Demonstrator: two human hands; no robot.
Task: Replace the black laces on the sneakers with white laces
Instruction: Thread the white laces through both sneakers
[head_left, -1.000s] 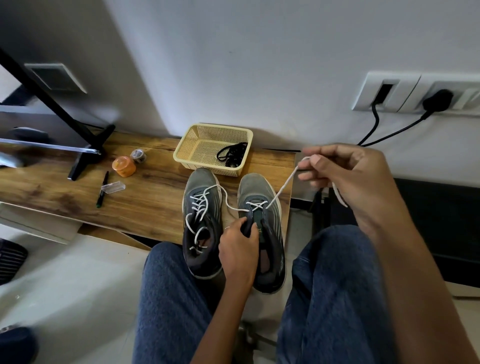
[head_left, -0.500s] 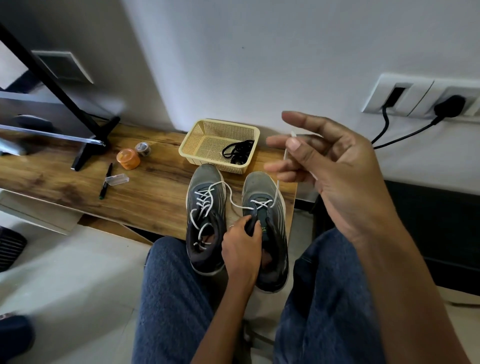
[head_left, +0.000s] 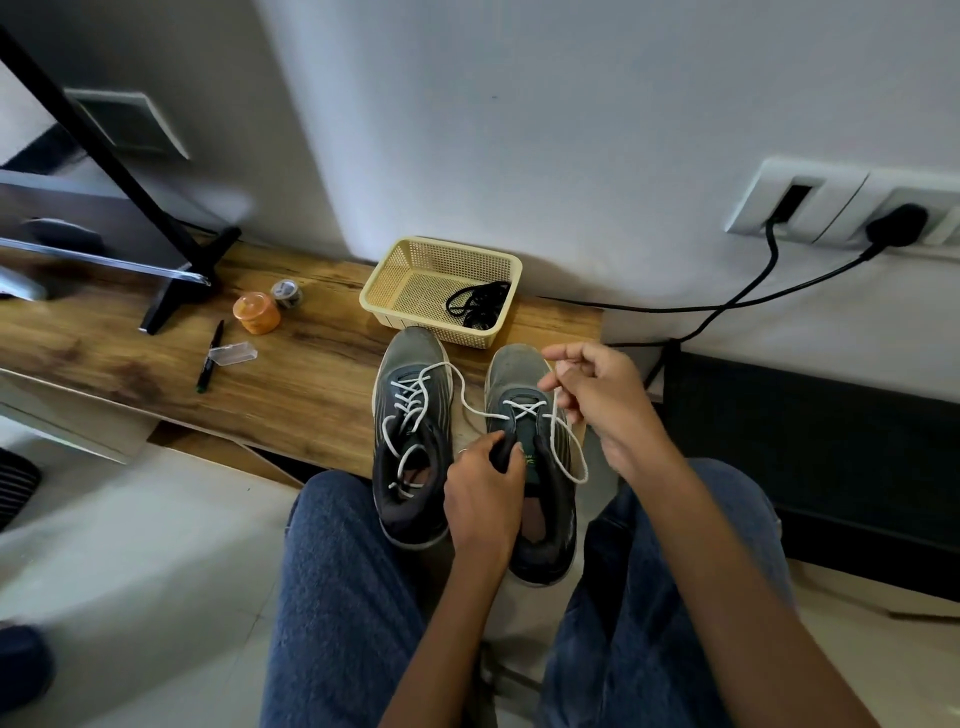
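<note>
One yellow mesh basket (head_left: 410, 270) on the wooden shelf (head_left: 291, 384), against the wall, holding a bundle of black laces (head_left: 478, 305) in its right corner, nothing else in it. Two grey sneakers (head_left: 413, 364) side by side just in front of the basket, toes toward it. Left sneaker laced white; right sneaker (head_left: 511, 371) has white lace (head_left: 563, 447) through its lower eyelets only. My left hand (head_left: 483, 499) pinches the right sneaker's tongue. My right hand (head_left: 605, 395) pinches the white lace above the shoe, its loose end dangling down the shoe's right side. One orange tub (head_left: 256, 312), one small tape roll (head_left: 287, 293), one pen (head_left: 210, 356), one clear cap (head_left: 232, 354).
</note>
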